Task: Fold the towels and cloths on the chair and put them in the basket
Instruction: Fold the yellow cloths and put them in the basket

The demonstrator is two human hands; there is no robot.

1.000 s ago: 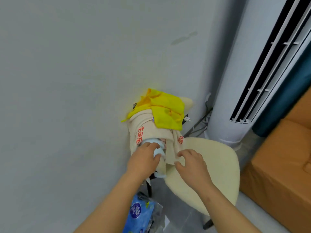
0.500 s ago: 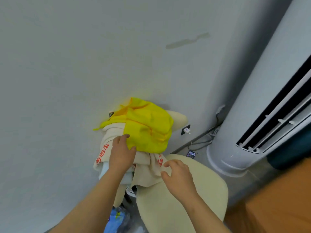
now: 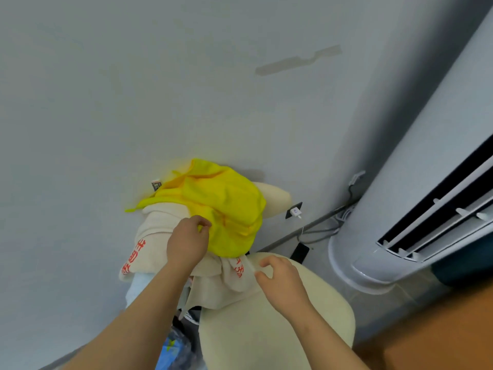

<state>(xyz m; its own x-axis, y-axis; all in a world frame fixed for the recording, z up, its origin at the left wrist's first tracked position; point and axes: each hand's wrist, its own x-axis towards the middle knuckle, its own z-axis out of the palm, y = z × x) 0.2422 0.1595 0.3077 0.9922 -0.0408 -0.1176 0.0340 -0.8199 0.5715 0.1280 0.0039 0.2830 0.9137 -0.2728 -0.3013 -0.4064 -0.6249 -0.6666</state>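
Note:
A cream chair (image 3: pixel 272 332) stands against the grey wall. Over its backrest hang a bright yellow cloth (image 3: pixel 226 206), a cream towel with red lettering (image 3: pixel 152 236) beneath it, and a pale blue cloth (image 3: pixel 138 287) lowest on the left. My left hand (image 3: pixel 188 241) pinches the near edge of the yellow cloth with curled fingers. My right hand (image 3: pixel 280 279) hovers over the cream towel's lower right corner where it lies on the seat, fingers loosely curled and holding nothing. No basket is in view.
A tall white floor air conditioner (image 3: pixel 416 198) stands to the right, with cables and a wall plug (image 3: pixel 294 210) beside it. A brown cardboard box (image 3: pixel 437 335) sits at the lower right. A blue plastic pack (image 3: pixel 173 351) lies on the floor under the chair's left side.
My left hand rose from the pale blue cloth to the yellow cloth's edge and closed on it. My right hand stayed near the towel's corner. The view tilted closer to the chair.

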